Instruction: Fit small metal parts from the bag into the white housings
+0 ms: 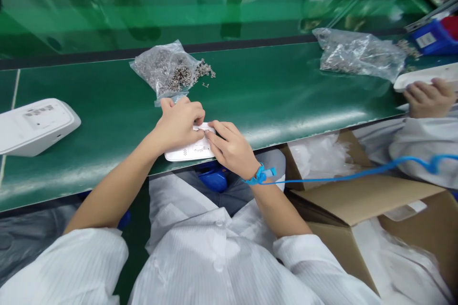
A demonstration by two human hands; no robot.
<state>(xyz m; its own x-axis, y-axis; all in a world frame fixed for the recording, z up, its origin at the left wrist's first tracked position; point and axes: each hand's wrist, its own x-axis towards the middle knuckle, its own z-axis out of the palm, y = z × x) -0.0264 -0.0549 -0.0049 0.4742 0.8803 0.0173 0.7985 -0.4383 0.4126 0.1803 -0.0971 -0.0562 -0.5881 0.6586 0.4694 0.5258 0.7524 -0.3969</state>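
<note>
A small white plastic housing (191, 153) lies on the green bench in front of me, near the front edge. Bent over its upper left side is my left hand (179, 123), fingers curled and the thumb tip pressed down on the surface; whatever is between those fingers is hidden. My right hand (232, 147) grips the housing's right side, its fingertips close to the left thumb. A blue wrist strap (261, 175) with a cord is on my right wrist. Just beyond my left hand, an open clear bag (166, 69) spills small metal parts (204, 69).
A larger white device (39, 124) stands at left. Another bag of metal parts (361, 55) and a blue bin (436, 37) are at right, where a co-worker's hand (429, 97) holds a white part. Open cardboard boxes (365, 195) stand below; the blue cord (358, 174) passes over them.
</note>
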